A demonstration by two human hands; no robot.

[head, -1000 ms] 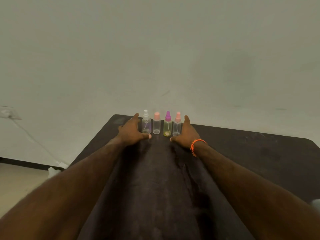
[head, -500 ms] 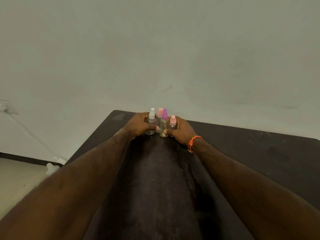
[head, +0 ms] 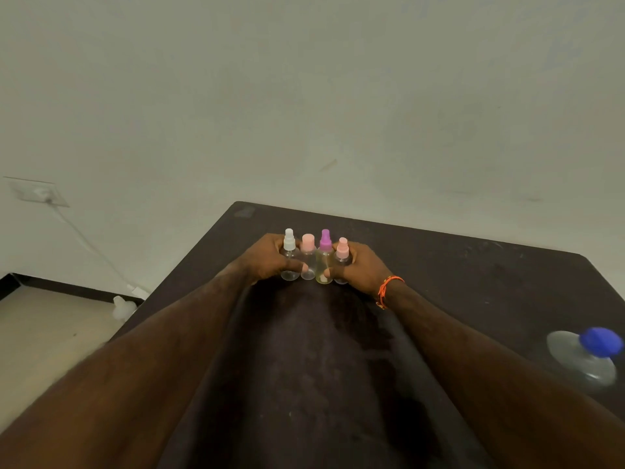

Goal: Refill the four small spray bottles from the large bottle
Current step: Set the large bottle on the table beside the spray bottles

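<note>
Several small clear spray bottles stand bunched in a row on the dark table [head: 473, 286]: a white-capped one [head: 289, 252], a pale pink-capped one [head: 308, 257], a purple-capped one with yellowish liquid [head: 324, 262] and a pink-capped one [head: 342, 258]. My left hand [head: 270, 260] grips the two left bottles, thumb across their fronts. My right hand [head: 358, 269], with an orange wristband, grips the two right ones. The large clear bottle with a blue cap [head: 586, 358] stands near the table's right edge.
A pale wall rises right behind the table's far edge. At the left a wall socket [head: 37, 192] feeds a white cable down to the floor, where a small white object [head: 122, 306] lies beside the table's left edge.
My hands closed in on the row from both sides, pressed the bottles together and drew them a little toward me. The view dropped, so the large bottle now shows at the right.
</note>
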